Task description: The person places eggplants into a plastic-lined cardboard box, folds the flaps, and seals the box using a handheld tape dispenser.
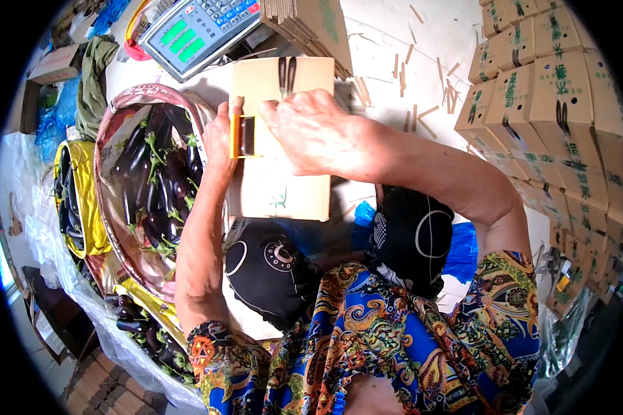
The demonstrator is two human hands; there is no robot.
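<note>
A tan cardboard box (pixel 284 190) lies in front of me, with a dark eggplant picture printed near its far end. On its left part sits a yellow-edged rectangle (pixel 234 138) with a dark, shiny middle; whether it is a separate tool or a window in the box, I cannot tell. My left hand (pixel 218 138) grips the box's left edge, close beside the yellow edge. Over the upper right of the box, my right hand (pixel 311 131) has its fingers curled down against the cardboard. Whatever those fingers hold, if anything, is hidden.
Eggplants (pixel 163 200) fill a large round basket (pixel 104 173) at the left, with a yellow-lined container (pixel 93 200) beyond it. A digital scale (pixel 194 41) and flat cardboard (pixel 311 28) stand at the back. Cardboard strips (pixel 428 119) are scattered right of them; packed boxes (pixel 533 104) are stacked far right.
</note>
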